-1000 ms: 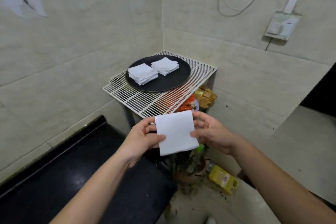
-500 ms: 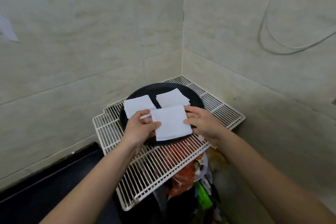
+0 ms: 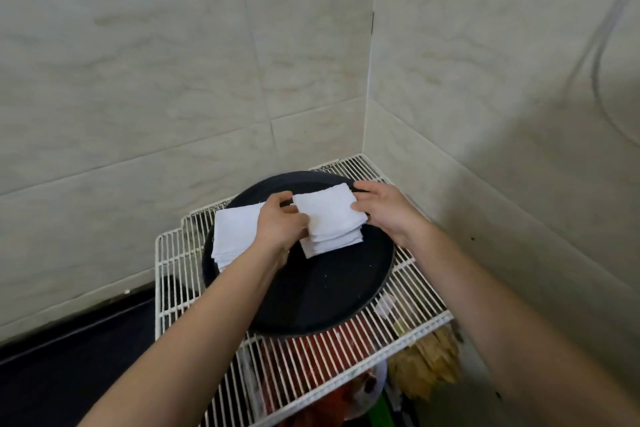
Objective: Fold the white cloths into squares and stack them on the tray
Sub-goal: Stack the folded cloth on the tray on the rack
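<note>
Pinches the folded white cloth (image 3: 327, 210) at its left edge with the left hand (image 3: 278, 224), fingers curled, thumb on top. Grips the same cloth at its right edge with the right hand (image 3: 382, 210), fingertips hooked over the far corner.

Cloth lying flat on top of the right stack (image 3: 334, 241) of folded white squares, edges roughly in line. Impossible to count the layers underneath: only the near edges showing, blurred together.

Just to the left, a second pile, the left stack (image 3: 235, 236), partly hidden behind the left hand and wrist, its near corner cut off by the forearm.

Both stacks side by side on the far half of a round black tray (image 3: 329, 291), with a few pale specks on its near half.

Tray sitting on a white wire rack (image 3: 175, 288), pushed into a corner of pale tiled walls (image 3: 173, 80).

Below the rack, seen only through the wires and hard to make out: red packaging (image 3: 311, 354), and something tan and crumpled (image 3: 429, 364) at the near right.

Dark counter (image 3: 69, 357) at the near left, cut off by the frame edge. Blurred cable (image 3: 604, 80) curving down the right wall.
</note>
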